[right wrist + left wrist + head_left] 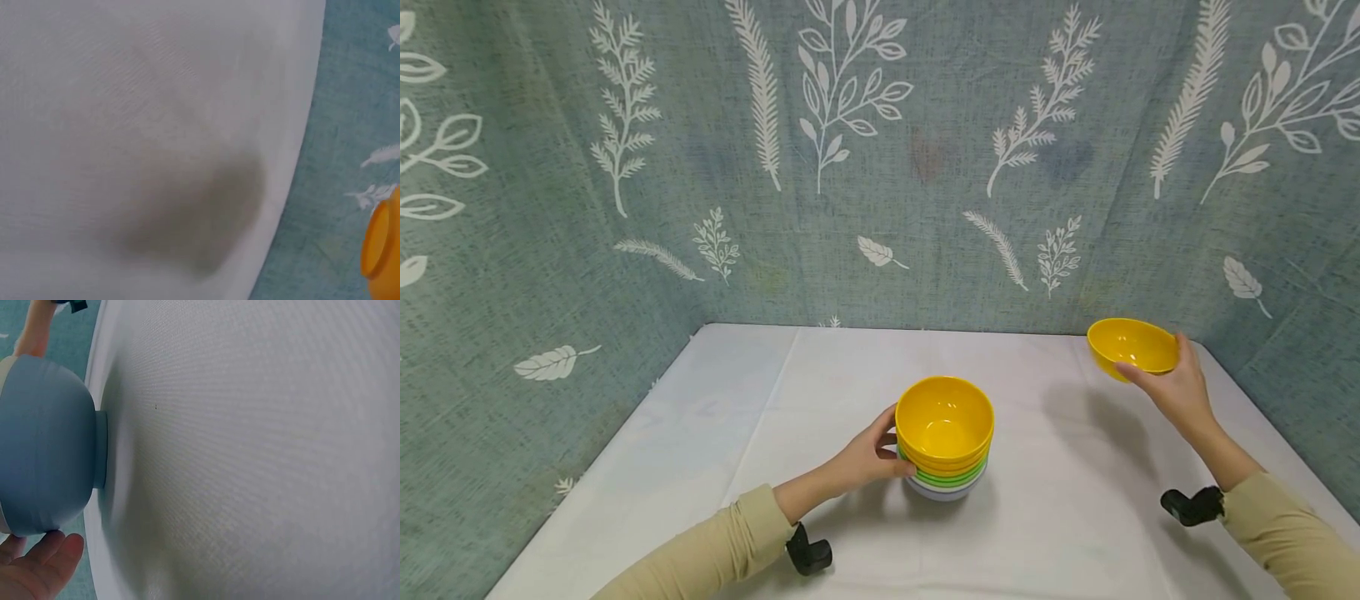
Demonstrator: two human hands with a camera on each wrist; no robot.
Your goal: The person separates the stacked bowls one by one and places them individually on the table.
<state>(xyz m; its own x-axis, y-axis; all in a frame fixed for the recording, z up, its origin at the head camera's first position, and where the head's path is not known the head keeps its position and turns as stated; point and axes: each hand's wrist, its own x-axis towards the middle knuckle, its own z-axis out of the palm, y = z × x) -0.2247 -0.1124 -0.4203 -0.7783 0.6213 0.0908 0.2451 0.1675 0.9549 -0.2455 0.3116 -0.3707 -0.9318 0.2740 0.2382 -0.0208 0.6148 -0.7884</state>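
A stack of bowls (943, 425) stands upright on the white-covered table, yellow ones on top, green below, a pale one at the bottom. My left hand (867, 457) holds the stack at its left side, thumb in front and fingers round behind. In the left wrist view, the lowest bowl (47, 447) looks blue-grey, with fingertips against its side. Off to the right, my right hand (1176, 392) grips a single yellow bowl (1131, 343) by its right side, raised above the table with its opening up. Only part of this bowl (384, 250) shows in the right wrist view.
A white cloth (820, 367) covers the table. Blue-green fabric with white leaf prints (880, 167) hangs behind the table and along both sides. The raised bowl is close to the table's far right corner. Shadows fall beneath it.
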